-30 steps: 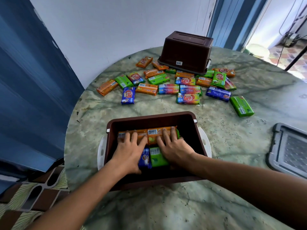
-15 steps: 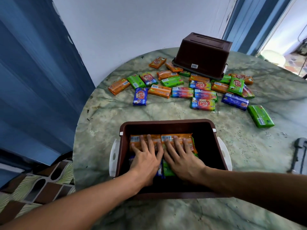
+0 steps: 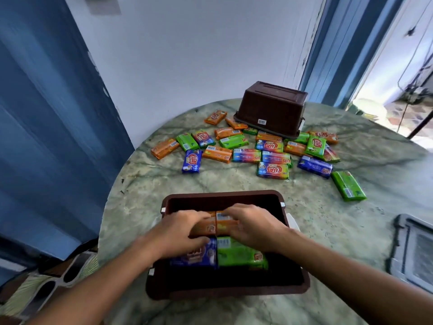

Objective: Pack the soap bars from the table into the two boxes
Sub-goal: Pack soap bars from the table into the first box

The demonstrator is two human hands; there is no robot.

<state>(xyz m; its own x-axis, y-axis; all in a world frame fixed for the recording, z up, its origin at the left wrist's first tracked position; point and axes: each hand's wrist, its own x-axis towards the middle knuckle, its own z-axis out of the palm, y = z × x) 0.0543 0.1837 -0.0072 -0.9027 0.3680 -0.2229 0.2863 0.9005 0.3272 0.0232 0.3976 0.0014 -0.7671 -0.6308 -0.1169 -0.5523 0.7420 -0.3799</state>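
Note:
A brown open box (image 3: 222, 195) stands on the table right in front of me. Inside it lie two orange soap bars (image 3: 225, 223) side by side, with a blue bar (image 3: 199, 255) and a green bar (image 3: 236, 253) nearer me. My left hand (image 3: 178, 233) curls around the left orange bar and my right hand (image 3: 255, 226) around the right one. A second brown box (image 3: 271, 109) sits upside down at the far side. Several loose soap bars (image 3: 273, 170) in orange, green, blue and rainbow wrappers are scattered between the boxes.
The round green marble table (image 3: 339, 231) ends at the left near a blue door (image 3: 46, 137). A grey lid (image 3: 414, 252) lies at the right edge. One green bar (image 3: 348, 186) lies apart at the right. A white wall stands behind.
Both hands have gone from lying flat on the bars to curling around the two orange bars, uncovering the blue and green bars. The camera has tilted up.

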